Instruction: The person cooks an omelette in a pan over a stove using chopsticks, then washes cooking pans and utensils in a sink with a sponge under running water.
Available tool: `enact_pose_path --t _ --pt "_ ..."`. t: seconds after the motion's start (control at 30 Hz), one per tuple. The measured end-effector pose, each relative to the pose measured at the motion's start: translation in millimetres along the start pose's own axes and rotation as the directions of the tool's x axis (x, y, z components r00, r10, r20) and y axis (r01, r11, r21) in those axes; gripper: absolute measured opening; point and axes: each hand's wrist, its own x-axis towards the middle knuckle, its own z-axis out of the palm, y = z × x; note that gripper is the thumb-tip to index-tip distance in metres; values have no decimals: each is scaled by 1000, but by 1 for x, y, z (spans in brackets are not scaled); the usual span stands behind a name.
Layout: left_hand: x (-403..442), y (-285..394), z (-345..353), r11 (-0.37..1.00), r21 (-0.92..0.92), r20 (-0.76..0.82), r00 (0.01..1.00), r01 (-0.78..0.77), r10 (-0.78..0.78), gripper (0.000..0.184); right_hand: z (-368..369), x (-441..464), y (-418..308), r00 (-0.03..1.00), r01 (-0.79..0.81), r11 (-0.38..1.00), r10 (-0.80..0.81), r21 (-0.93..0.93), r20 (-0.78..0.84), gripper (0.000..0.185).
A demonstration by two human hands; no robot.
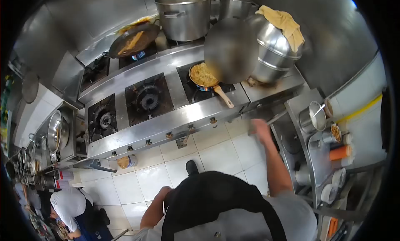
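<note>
My right hand [262,132] is stretched out below the stove's right front corner, beside the sink counter. It is smeared, and a blurred greyish shape lies at its fingertips; I cannot tell whether it holds that. Against the front of the dark apron [208,189] rests my left hand [164,194], its fingers mostly hidden. On the stove's front right burner sits a frying pan [203,75] with a pale wooden handle, filled with chunky yellow food. The handle points toward the front edge, a little up and left of my right hand. Blue shows beneath the pan.
A wok [135,40] with a wooden utensil, a large pot [184,16] and a domed steel vessel [273,45] under a yellow cloth [284,26] stand behind. To the right are a steel pot [311,117] and several containers. Another person [71,205] bends at lower left.
</note>
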Motion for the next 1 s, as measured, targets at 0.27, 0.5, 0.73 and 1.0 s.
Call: enact_pose_path --t 0.27,0.5,0.73,1.0 --pt "60 -30 -92 772 -322 -8 813 549 -582 18 116 145 -92 924 248 905 -328 -346 -195 43" --pt "62 17 -128 381 -840 -110 565 387 -817 23 154 175 -107 737 -499 734 79 460 672 10" --pt "64 33 -40 958 226 136 968 177 -211 27 59 142 -130 730 -439 817 83 374 678 9" --pt "115 113 -83 966 -56 -52 966 252 -255 27 24 145 -120 683 -389 878 71 280 727 13"
